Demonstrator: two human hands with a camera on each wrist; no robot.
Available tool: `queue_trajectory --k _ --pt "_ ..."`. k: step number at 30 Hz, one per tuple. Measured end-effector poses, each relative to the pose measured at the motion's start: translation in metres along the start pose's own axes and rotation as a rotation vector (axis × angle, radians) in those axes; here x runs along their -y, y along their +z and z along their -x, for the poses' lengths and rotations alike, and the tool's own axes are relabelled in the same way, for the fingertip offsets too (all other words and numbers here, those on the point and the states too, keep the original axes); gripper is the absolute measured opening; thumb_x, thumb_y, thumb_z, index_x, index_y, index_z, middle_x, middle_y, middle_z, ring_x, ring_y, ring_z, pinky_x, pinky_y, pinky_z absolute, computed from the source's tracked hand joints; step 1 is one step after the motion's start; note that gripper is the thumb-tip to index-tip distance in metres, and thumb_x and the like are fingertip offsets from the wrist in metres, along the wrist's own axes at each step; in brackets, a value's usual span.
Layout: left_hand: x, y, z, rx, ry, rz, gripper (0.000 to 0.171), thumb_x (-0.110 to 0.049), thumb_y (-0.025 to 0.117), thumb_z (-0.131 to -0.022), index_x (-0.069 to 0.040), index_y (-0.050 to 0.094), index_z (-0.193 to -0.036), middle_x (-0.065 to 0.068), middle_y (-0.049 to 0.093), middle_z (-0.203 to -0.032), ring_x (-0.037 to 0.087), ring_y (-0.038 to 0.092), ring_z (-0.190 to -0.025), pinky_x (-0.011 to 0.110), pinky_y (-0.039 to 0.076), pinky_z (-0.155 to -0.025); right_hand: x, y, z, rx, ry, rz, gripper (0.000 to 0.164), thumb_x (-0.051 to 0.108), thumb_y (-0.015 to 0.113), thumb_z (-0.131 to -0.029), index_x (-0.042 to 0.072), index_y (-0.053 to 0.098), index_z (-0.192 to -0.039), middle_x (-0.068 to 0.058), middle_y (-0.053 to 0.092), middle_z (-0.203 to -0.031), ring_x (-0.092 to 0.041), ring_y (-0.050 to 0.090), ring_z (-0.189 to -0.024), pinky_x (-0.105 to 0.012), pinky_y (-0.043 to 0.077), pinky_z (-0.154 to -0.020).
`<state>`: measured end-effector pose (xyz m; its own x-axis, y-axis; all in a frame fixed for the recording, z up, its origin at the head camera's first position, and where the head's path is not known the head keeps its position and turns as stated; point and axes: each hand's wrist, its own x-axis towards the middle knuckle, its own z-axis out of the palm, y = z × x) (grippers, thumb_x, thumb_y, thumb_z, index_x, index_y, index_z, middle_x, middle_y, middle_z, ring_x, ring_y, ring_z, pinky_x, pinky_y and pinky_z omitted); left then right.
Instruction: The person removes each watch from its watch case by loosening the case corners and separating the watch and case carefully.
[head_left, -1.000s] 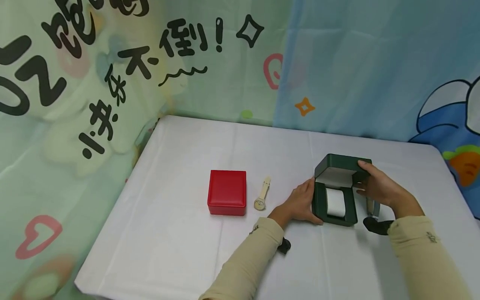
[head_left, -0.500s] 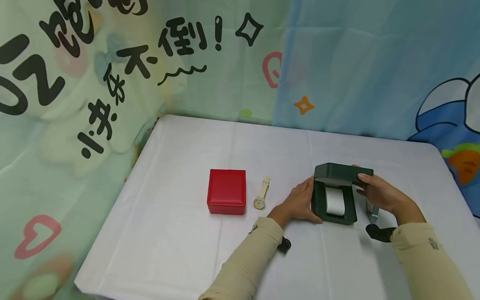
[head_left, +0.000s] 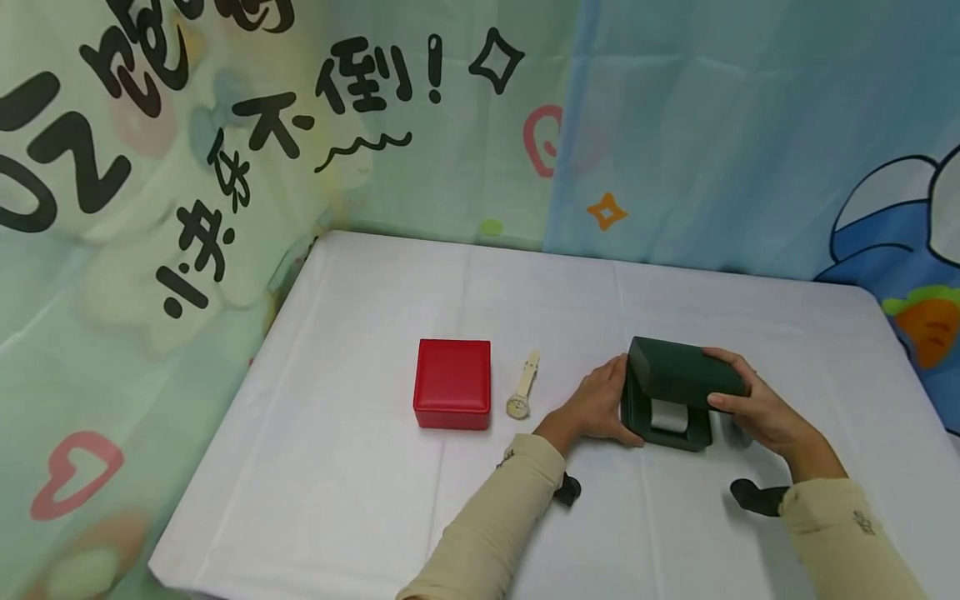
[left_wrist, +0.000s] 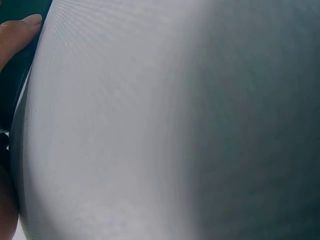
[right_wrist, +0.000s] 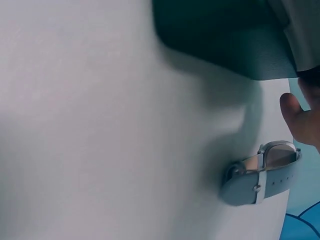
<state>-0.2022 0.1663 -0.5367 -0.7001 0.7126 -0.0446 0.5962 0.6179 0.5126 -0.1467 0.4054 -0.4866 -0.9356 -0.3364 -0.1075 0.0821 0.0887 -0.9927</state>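
A dark green watch box (head_left: pixel 693 438) stands at the right of the table, its lid (head_left: pixel 678 371) tipped partly down over a white cushion (head_left: pixel 669 416). Along the box's left side my left hand (head_left: pixel 596 402) grips the base, thumb at the front corner; in the left wrist view that thumb (left_wrist: pixel 19 36) lies on the green wall. With thumb and fingers my right hand (head_left: pixel 768 417) holds the lid by its right end. Beneath the right hand lies a wristwatch with a grey-blue strap (right_wrist: pixel 265 175), buckled into a loop and mostly hidden in the head view.
Left of the hands a cream wristwatch (head_left: pixel 522 387) lies stretched out on the white-covered table (head_left: pixel 322 467). Beside it sits a closed red box (head_left: pixel 452 383). Printed curtains (head_left: pixel 420 192) hang behind the table's far and left edges.
The right hand has swung the green lid forward and down from nearly upright, covering much of the cushion. My left hand has stayed at the box's left side.
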Motion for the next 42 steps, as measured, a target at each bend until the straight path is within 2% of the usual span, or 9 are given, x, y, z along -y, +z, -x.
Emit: queue_trajectory --k 7,12,14,17,27,31,34,38,42 --pt "0.004 0.0 0.0 0.003 0.004 0.013 0.123 -0.049 0.081 -0.067 -0.005 0.002 -0.151 0.009 0.017 -0.158 0.019 0.025 -0.144 0.027 0.026 -0.115 0.0 0.009 0.005 -0.046 0.055 0.149 0.073 0.0 0.057 -0.089 0.039 0.024 -0.141 0.003 0.023 -0.136 0.001 0.035 -0.109 -0.011 0.038 -0.081" --pt "0.005 0.001 0.0 0.008 0.004 0.021 0.124 -0.048 0.081 -0.067 -0.004 0.002 -0.151 0.009 0.016 -0.158 0.018 0.025 -0.144 0.027 0.026 -0.115 0.002 0.015 0.007 -0.069 0.173 0.301 0.088 0.007 0.066 -0.085 0.046 0.012 -0.143 -0.027 -0.01 -0.151 -0.04 0.016 -0.129 -0.05 0.031 -0.097" --pt "0.005 0.001 0.0 0.009 -0.002 0.017 0.124 -0.048 0.081 -0.067 -0.004 0.002 -0.152 0.008 0.016 -0.158 0.018 0.025 -0.144 0.027 0.026 -0.115 0.003 0.017 0.007 -0.063 0.195 0.306 0.092 0.006 0.069 -0.082 0.045 0.011 -0.142 -0.025 -0.019 -0.154 -0.053 0.003 -0.132 -0.066 0.021 -0.096" --pt "0.006 0.001 0.0 0.007 -0.018 0.002 0.125 -0.05 0.081 -0.066 -0.004 0.002 -0.152 0.008 0.017 -0.158 0.017 0.026 -0.143 0.026 0.027 -0.114 0.003 0.018 0.006 -0.049 0.208 0.302 0.094 0.004 0.071 -0.079 0.043 0.011 -0.141 -0.017 -0.03 -0.153 -0.054 -0.008 -0.135 -0.072 0.012 -0.097" --pt "0.005 0.004 -0.002 -0.02 -0.037 -0.028 0.124 -0.053 0.08 -0.065 -0.004 0.006 -0.151 0.007 0.021 -0.157 0.016 0.029 -0.142 0.026 0.029 -0.113 0.003 0.016 0.005 -0.011 0.194 0.362 0.095 0.002 0.072 -0.077 0.041 0.012 -0.139 -0.01 -0.033 -0.153 -0.057 0.002 -0.13 -0.068 0.024 -0.093" --pt "0.004 0.005 0.0 -0.033 -0.039 -0.037 0.124 -0.054 0.08 -0.064 -0.004 0.008 -0.151 0.007 0.024 -0.156 0.016 0.031 -0.141 0.025 0.03 -0.112 0.003 0.017 0.006 -0.003 0.187 0.416 0.095 0.002 0.074 -0.075 0.039 0.013 -0.138 -0.012 -0.03 -0.154 -0.056 0.014 -0.125 -0.035 0.042 -0.088" --pt "0.003 0.006 0.0 -0.041 -0.045 -0.046 0.124 -0.054 0.08 -0.064 -0.004 0.008 -0.151 0.007 0.025 -0.155 0.016 0.031 -0.14 0.024 0.03 -0.112 0.003 0.017 0.006 0.006 0.18 0.433 0.095 0.002 0.074 -0.075 0.036 0.012 -0.139 -0.013 -0.031 -0.154 -0.056 0.018 -0.123 -0.017 0.038 -0.078" --pt "0.002 0.007 -0.002 -0.043 -0.064 -0.057 0.124 -0.054 0.08 -0.064 -0.004 0.008 -0.151 0.007 0.024 -0.156 0.015 0.03 -0.141 0.023 0.03 -0.112 0.005 0.017 0.005 0.024 0.177 0.451 0.097 0.002 0.074 -0.076 0.027 0.009 -0.143 -0.015 -0.033 -0.152 -0.063 0.015 -0.126 -0.04 0.043 -0.087" --pt "0.001 0.013 -0.003 -0.029 -0.09 -0.035 0.122 -0.054 0.079 -0.066 -0.005 0.006 -0.152 0.006 0.022 -0.157 0.014 0.028 -0.142 0.021 0.028 -0.113 0.007 0.018 0.004 0.033 0.187 0.483 0.098 0.003 0.074 -0.077 0.011 0.003 -0.145 -0.023 -0.031 -0.151 -0.069 0.006 -0.127 -0.07 0.031 -0.089"
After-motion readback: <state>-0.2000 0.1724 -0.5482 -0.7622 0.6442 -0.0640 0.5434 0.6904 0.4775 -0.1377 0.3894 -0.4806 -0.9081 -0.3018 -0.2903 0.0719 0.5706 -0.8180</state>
